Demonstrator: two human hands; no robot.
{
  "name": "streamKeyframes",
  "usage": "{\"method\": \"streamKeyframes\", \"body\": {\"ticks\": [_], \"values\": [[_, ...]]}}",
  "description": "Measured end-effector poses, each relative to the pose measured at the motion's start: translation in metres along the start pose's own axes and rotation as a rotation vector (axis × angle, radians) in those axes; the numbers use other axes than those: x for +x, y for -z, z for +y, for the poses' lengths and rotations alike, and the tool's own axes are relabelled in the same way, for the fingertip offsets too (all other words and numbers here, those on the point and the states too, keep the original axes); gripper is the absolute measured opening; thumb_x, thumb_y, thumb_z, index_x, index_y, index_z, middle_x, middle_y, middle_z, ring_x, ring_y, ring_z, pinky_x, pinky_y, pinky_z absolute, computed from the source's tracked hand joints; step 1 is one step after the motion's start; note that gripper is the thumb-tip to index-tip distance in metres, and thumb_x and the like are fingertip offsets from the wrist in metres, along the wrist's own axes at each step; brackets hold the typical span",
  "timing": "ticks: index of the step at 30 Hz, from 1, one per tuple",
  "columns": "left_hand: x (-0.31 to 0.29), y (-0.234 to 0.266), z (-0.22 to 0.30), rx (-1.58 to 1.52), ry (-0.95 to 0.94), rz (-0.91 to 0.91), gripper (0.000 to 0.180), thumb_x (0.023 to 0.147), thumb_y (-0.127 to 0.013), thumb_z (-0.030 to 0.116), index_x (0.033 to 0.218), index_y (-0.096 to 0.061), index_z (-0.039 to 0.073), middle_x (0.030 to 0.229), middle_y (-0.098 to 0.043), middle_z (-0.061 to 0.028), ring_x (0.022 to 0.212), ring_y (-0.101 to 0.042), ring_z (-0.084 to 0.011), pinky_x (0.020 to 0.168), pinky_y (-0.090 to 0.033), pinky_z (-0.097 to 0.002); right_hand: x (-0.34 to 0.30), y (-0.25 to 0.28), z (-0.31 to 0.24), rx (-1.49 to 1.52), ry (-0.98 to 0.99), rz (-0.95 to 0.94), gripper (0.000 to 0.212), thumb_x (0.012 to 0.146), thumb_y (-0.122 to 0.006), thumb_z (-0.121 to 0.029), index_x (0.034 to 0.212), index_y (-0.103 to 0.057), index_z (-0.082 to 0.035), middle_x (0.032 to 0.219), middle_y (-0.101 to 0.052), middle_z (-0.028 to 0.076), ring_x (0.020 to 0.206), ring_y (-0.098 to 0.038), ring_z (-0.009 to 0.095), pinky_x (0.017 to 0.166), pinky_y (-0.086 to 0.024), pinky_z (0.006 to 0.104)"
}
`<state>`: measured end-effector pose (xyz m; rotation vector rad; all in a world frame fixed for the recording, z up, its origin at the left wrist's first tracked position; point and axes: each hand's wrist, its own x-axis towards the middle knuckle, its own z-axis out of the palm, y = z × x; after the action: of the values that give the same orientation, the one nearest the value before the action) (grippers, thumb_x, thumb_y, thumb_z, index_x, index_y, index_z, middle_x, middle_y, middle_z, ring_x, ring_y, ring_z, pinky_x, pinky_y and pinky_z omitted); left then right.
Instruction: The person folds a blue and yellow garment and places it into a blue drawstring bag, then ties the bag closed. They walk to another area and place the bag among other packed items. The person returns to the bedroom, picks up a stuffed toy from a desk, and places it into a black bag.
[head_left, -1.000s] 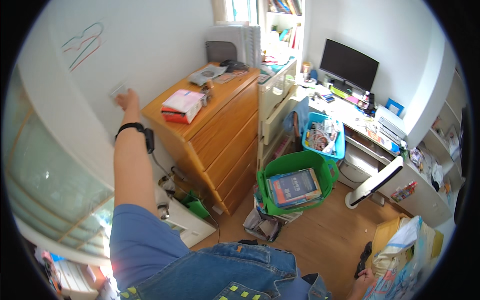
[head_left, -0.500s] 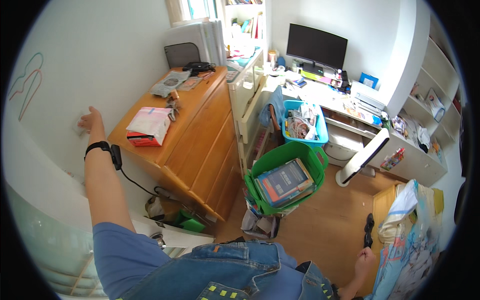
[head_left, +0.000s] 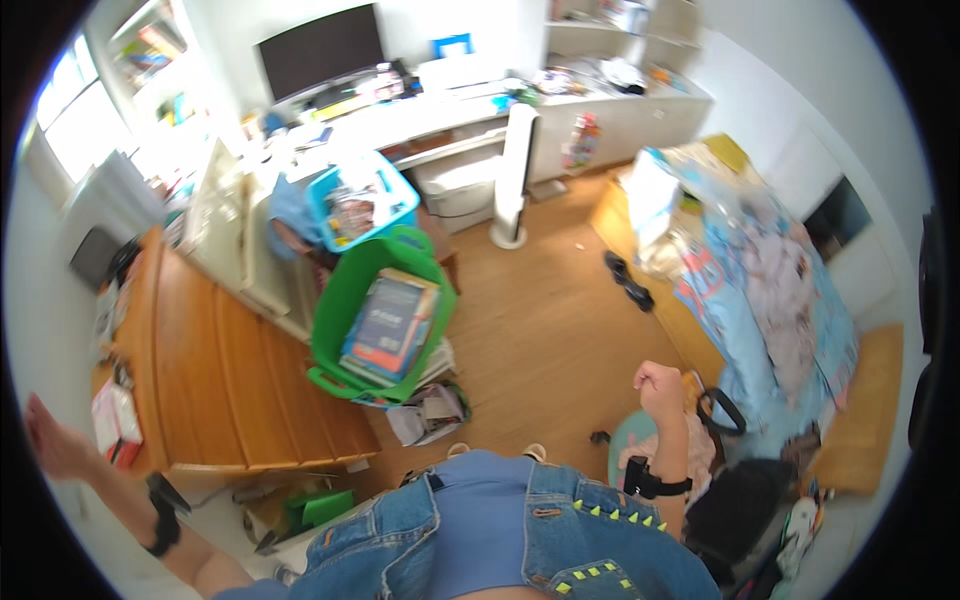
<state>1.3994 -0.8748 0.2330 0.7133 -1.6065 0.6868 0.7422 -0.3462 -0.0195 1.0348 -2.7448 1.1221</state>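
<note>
At the far left edge, slightly blurred, my left hand (head_left: 55, 440) is raised beside the wooden chest of drawers (head_left: 230, 390), its fingers stretched out and holding nothing I can see. On top of the chest, close to that hand, lies a red and white box (head_left: 117, 425). My right hand (head_left: 660, 388) hangs over the floor on the right, curled into a loose fist, with nothing showing in it. Below and beside it are a round green stool (head_left: 622, 445) and pinkish cloth (head_left: 700, 450). Each wrist wears a black strap.
A green basket of books (head_left: 335, 290) stands ahead on the left, with a blue basket (head_left: 405, 195) behind it. Farther back are a white tower fan (head_left: 515, 170) and a desk with a monitor (head_left: 322, 50). Black shoes (head_left: 628, 280) lie near the cloth-covered bed (head_left: 770, 290).
My view has swung right. My left hand has come away from the white wall fitting it was at. My right hand, still curled, is raised farther into view.
</note>
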Motion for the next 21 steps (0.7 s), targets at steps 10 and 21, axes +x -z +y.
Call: {"method": "streamKeyframes", "body": {"ticks": [10,21], "values": [[-0.060,-0.137,0.472,-0.984,-0.287,-0.523,0.019,0.076,-0.065,0.003,0.064,-0.049,0.005,0.050,-0.037,-0.0055,0.043,-0.037,-0.0217,0.044,-0.028,-0.0330,-0.097,0.133,0.118,-0.140,-0.312,0.231,0.011,0.066,-0.048,0.001,0.062,-0.057,-0.004,0.058,-0.056,0.016,0.057,-0.059,0.031,0.051,-0.042,0.0368],[-0.106,-0.213,0.734,-1.432,-0.298,-0.828,0.011,0.071,-0.068,0.001,0.073,-0.058,0.005,0.048,-0.037,-0.0032,0.040,-0.038,-0.0173,0.042,-0.029,-0.0287,-0.202,0.190,0.181,-0.144,-0.823,0.446,0.013,0.065,-0.046,0.001,0.063,-0.058,-0.002,0.057,-0.054,0.018,0.053,-0.058,0.029,0.052,-0.042,0.0338]]}}
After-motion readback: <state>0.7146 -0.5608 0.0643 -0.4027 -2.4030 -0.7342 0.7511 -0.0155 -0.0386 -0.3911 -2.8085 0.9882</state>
